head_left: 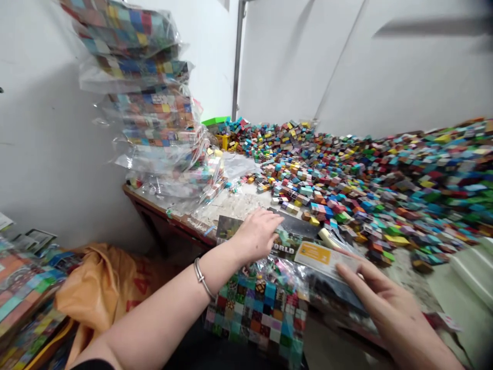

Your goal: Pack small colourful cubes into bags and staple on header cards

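Observation:
A clear bag [258, 308] packed with small multicoloured printed cubes hangs at the table's front edge, towards my lap. Its dark header card [283, 250], printed with "WORLD", lies along the edge. My left hand [260, 234], with a metal bangle at the wrist, rests on the card with fingers bent over it. On the right, my right hand [379, 288] pinches the end of an orange-and-white label [316, 254] against the card, thumb on top. The fingertips beneath are partly hidden.
A large heap of loose cubes [346, 174] spreads over the table [239, 200]. Filled bags [154, 113] are stacked high at the left. An orange sack [100, 288] stands below, beside more cube packs [23, 288]. A pale green object [470, 282] is at the right.

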Tool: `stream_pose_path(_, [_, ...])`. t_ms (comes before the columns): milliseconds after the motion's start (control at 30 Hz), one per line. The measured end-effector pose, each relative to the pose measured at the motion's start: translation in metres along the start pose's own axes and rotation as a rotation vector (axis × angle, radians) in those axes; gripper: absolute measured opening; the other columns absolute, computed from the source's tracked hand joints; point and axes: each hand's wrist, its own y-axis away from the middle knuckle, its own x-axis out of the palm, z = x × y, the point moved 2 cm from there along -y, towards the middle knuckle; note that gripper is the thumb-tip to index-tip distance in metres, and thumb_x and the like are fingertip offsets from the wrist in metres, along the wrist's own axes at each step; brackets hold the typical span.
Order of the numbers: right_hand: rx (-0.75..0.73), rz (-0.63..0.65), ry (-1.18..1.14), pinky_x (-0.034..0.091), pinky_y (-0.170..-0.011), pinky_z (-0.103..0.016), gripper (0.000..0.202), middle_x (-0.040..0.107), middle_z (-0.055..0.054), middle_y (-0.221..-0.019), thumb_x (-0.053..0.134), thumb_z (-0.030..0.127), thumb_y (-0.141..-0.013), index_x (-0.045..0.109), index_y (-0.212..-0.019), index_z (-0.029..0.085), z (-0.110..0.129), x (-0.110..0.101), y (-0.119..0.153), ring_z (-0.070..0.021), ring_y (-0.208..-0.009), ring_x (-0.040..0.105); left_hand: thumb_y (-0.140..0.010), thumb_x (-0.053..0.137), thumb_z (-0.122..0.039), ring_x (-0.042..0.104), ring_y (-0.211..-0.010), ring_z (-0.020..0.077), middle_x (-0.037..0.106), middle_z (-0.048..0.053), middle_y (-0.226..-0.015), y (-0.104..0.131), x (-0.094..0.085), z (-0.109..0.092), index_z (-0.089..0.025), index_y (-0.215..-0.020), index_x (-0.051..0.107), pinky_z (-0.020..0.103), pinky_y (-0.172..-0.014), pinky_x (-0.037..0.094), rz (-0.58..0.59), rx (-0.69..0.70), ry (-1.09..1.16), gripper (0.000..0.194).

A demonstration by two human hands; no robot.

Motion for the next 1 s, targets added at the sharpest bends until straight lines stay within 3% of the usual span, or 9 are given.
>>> stream_pose_path(100, [0.014, 0.082, 0.041, 0.049, -0.068, -0.031, 0.031, 0.066, -0.005, -0.098, 0.056, 0.051, -0.069, 0.060, -0.059, 0.021, -0.007, 0.007, -0.010, -0.0279, -0.091, 0.059, -0.080, 0.048, -0.021, 0.051, -0.104, 0.0201, 0.061, 0.007, -0.110, -0.008, 0.001, 0.002, -0.016, -0.114, 0.051, 0.041, -0.101, 0.029, 0.079, -0.006, -0.010, 0.034])
stream_pose_path(233, [0.002, 0.113, 0.069, 0.049, -0.067, -0.032, 0.030, 0.068, -0.005, -0.092, 0.055, 0.050, -0.070, 0.065, -0.073, 0.022, -0.012, 0.013, -0.018, -0.0267, -0.085, 0.061, -0.082, 0.045, -0.025, 0.055, -0.095, 0.0194, 0.064, 0.007, -0.103, -0.010, 0.001, 0.005, -0.017, -0.112, 0.055, 0.033, -0.087, 0.042, 0.160, -0.046, -0.006, 0.032])
stream_pose_path(533, [0.041, 0.181, 0.002, 0.049, -0.068, -0.032, 0.033, 0.068, -0.005, -0.095, 0.056, 0.047, -0.072, 0.065, -0.091, 0.022, -0.022, 0.019, -0.023, -0.0273, -0.085, 0.061, -0.084, 0.041, -0.027, 0.057, -0.098, 0.0182, 0.065, 0.003, -0.105, -0.014, 0.006, 0.011, -0.022, -0.107, 0.060, 0.030, -0.087, 0.042, 0.234, -0.116, 0.077, 0.031])
stream_pose_path(767, [0.016, 0.172, 0.064, 0.046, -0.066, -0.028, 0.029, 0.065, -0.002, -0.077, 0.052, 0.049, -0.075, 0.060, -0.075, 0.021, -0.022, 0.024, -0.024, -0.0230, -0.077, 0.060, -0.083, 0.040, -0.026, 0.058, -0.095, 0.0163, 0.066, 0.001, -0.104, -0.015, 0.007, 0.013, -0.024, -0.105, 0.062, 0.027, -0.083, 0.043, 0.257, -0.172, 0.125, 0.030])
stream_pose_path(900, [-0.003, 0.167, 0.072, 0.046, -0.064, -0.027, 0.028, 0.063, -0.001, -0.078, 0.051, 0.048, -0.076, 0.059, -0.076, 0.021, -0.021, 0.025, -0.023, -0.0214, -0.077, 0.059, -0.083, 0.040, -0.026, 0.059, -0.094, 0.0159, 0.066, 0.000, -0.104, -0.015, 0.005, 0.012, -0.024, -0.103, 0.062, 0.026, -0.082, 0.043, 0.267, -0.193, 0.142, 0.030])
stream_pose_path(1000, [-0.059, 0.105, 0.088, 0.046, -0.062, -0.027, 0.027, 0.063, -0.001, -0.073, 0.053, 0.047, -0.075, 0.060, -0.073, 0.021, -0.019, 0.026, -0.023, -0.0209, -0.073, 0.059, -0.083, 0.040, -0.026, 0.059, -0.093, 0.0162, 0.066, 0.000, -0.103, -0.015, 0.006, 0.013, -0.024, -0.103, 0.063, 0.026, -0.081, 0.044, 0.269, -0.202, 0.156, 0.031])
